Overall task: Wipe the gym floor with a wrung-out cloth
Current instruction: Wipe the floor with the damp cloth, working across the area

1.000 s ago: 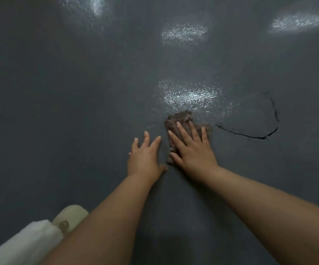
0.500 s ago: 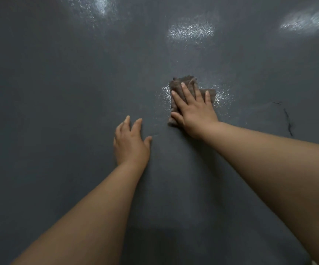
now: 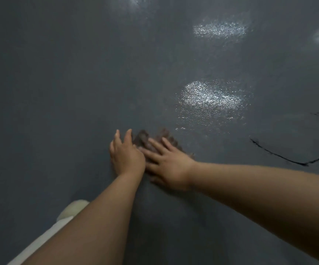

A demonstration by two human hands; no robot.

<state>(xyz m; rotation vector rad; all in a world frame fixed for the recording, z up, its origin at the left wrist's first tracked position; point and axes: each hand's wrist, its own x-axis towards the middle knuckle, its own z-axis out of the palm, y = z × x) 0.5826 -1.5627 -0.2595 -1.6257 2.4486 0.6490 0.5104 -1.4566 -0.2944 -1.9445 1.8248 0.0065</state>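
We press the brown cloth (image 3: 147, 139) on the gym floor (image 3: 59, 92) with our flat right hand (image 3: 169, 163); our left hand (image 3: 125, 154) lies flat beside it. Most floor beyond the cloth seems unwiped.

You have one view only: a wide-angle head camera looking forward and steeply down, close over the floor (image 3: 78, 92), with both forearms entering from the frame's bottom edge.

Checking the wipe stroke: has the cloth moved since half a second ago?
Yes. The cloth, pressed under the right hand, has come back toward the person and leftward: it now lies left of the black curved mark and below the glare patch.
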